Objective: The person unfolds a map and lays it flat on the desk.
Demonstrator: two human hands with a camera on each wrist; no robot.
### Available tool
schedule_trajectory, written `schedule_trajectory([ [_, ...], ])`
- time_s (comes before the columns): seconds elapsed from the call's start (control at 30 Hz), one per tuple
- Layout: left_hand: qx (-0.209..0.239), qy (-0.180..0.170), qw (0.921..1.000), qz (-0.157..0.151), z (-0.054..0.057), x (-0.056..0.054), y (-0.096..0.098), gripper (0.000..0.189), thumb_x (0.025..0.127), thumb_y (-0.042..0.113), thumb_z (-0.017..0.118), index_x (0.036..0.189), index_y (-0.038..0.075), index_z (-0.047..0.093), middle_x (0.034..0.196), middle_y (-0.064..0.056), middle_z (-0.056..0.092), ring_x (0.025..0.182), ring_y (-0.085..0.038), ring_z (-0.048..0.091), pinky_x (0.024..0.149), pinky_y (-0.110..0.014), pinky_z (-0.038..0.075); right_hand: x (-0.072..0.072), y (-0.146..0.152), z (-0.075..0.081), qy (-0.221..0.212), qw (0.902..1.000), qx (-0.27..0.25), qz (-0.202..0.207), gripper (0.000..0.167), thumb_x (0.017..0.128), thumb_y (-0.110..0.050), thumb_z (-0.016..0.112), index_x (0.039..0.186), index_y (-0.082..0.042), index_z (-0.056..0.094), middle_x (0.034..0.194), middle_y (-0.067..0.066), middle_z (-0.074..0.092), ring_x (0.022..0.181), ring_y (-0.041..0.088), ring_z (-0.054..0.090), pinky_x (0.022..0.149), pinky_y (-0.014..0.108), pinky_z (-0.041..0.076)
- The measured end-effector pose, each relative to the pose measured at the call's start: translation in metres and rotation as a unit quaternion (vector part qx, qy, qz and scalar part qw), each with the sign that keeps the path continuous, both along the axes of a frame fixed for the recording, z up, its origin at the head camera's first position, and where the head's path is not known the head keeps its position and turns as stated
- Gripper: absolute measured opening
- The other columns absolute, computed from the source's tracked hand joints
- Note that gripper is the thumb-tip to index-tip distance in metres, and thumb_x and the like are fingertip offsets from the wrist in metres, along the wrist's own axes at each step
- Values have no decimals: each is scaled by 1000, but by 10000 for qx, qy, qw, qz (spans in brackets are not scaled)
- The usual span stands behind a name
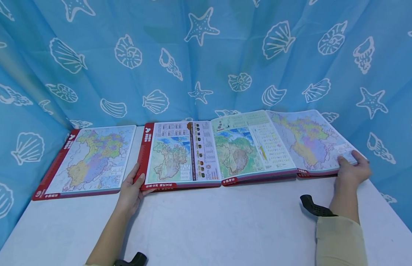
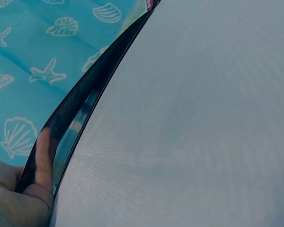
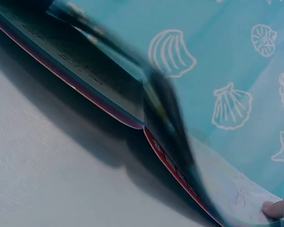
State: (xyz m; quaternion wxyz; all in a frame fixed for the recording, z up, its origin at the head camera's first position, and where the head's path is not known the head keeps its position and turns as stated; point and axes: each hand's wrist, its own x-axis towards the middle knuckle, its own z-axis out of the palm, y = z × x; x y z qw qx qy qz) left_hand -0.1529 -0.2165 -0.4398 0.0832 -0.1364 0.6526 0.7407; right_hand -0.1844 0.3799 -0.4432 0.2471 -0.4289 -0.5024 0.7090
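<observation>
A spread of map sheets (image 1: pixel 239 147) lies across the table in three adjoining panels, layered at the front edge. My left hand (image 1: pixel 129 192) pinches the red left border of the leftmost panel (image 1: pixel 172 155), thumb on top and fingers beneath. In the left wrist view, a finger of that hand (image 2: pixel 19 201) lies under the lifted dark edge. At the far right, my right hand (image 1: pixel 353 171) grips the front corner of the right panel (image 1: pixel 309 144), its thumb on the printed face. Only part of its thumb (image 3: pixel 274 209) shows in the right wrist view.
Another red-bordered map (image 1: pixel 92 160) lies flat on the left of the white table (image 1: pixel 225 225). Behind stands a blue curtain (image 1: pixel 206 66) printed with shells and starfish. Black curved straps (image 1: pixel 315 208) sit at both wrists.
</observation>
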Motion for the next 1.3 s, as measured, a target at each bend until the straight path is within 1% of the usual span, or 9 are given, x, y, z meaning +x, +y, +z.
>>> schedule_trajectory([
  [0.17,-169,16,9999,12,1,-1,0,65,100,25,46,151,37,8,152,-6,25,113,-16,56,85,-30,53,-3,-1,-5,-442,9977,502,130,55,91,-15,62,140,-31,45,153,-9,27,136,11,35,109,28,31],
  [0.37,-203,16,9998,14,2,-1,-1,64,101,25,45,151,37,7,153,-5,24,113,-15,56,85,-30,53,-5,-2,-5,-1067,9890,985,295,55,95,-20,56,145,-33,37,155,-8,25,139,15,32,110,32,30],
  [0.5,-205,-25,9998,53,3,-1,-1,64,100,25,46,151,37,8,153,-6,25,110,-13,57,85,-30,54,-6,-2,-4,-1165,9874,1037,271,56,95,-20,56,145,-33,35,155,-8,24,139,15,33,110,32,30],
  [0.6,-213,-106,9996,138,4,-1,-1,65,99,27,48,151,38,10,152,-6,26,115,-17,54,84,-29,54,-6,-3,-4,-1171,9869,1075,276,55,95,-21,55,145,-34,35,155,-7,24,138,15,34,109,32,31],
  [0.67,-278,-157,9991,279,4,-1,-1,66,98,28,51,150,39,13,152,-5,26,121,-20,50,84,-27,53,-7,-3,-5,-1235,9852,1148,317,55,96,-22,55,145,-33,35,155,-6,24,138,16,35,109,33,32],
  [0.73,-393,-163,9977,527,4,-2,-2,67,96,28,55,150,39,17,153,-3,26,129,-22,44,84,-23,52,-6,-4,-5,-1282,9838,1203,362,55,96,-23,54,146,-34,34,155,-5,24,138,16,34,109,33,32],
  [0.9,-799,-115,9906,1104,4,-2,-5,70,92,27,62,148,39,23,154,-1,30,138,-20,34,90,-22,47,-6,-5,-4,-1381,9815,1268,383,54,96,-24,53,146,-33,34,155,-4,24,138,16,35,109,32,32],
  [1.13,-1046,-51,9838,1453,8,-2,-10,66,92,27,63,148,32,30,149,2,40,140,-15,30,106,-29,37,-6,-6,-3,-1380,9816,1261,380,55,96,-23,53,146,-32,34,155,-4,24,138,16,35,109,32,32],
  [1.3,-1102,-39,9808,1605,10,-1,-14,67,90,32,64,148,31,31,149,3,39,139,-17,32,109,-33,35,-7,-4,-3,-1423,9802,1321,394,55,96,-23,53,146,-32,33,155,-4,24,138,17,35,108,32,33],
])
